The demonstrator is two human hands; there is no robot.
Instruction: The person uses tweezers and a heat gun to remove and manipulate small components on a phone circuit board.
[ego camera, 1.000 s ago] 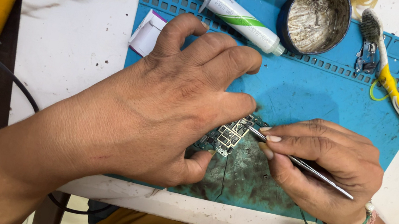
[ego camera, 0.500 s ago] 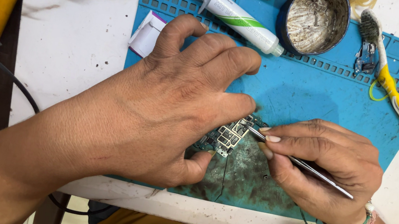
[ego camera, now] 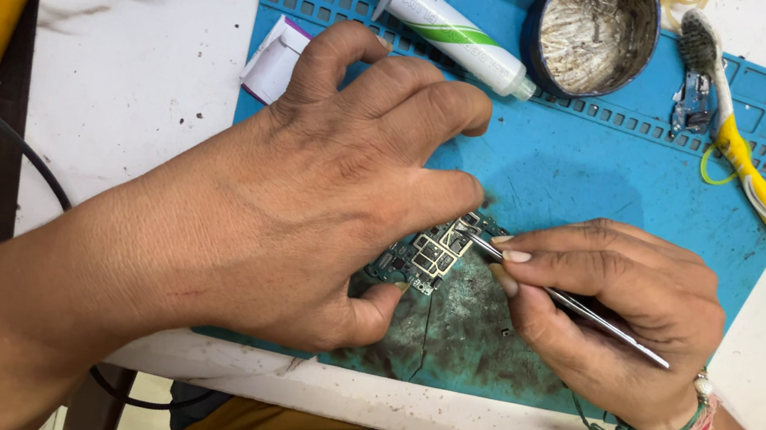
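Mid-frame, the left hand (ego camera: pixel 304 203) pins the board (ego camera: pixel 428 252) flat; the right hand (ego camera: pixel 610 320) pinches tweezers (ego camera: pixel 572 304), tips on it. Work looks midway, nothing lifted.

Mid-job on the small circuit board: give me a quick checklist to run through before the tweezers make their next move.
1. Circuit board pinned by left hand: ok.
2. Tweezers gripped in right hand: ok.
3. Tweezer tips on the board's upper edge: ok.
4. Which component the tips touch: cannot tell, too small.
5. Blue mat under the board clean: not ok, dark residue.
6. Syringe and round tin apart from both hands: ok.
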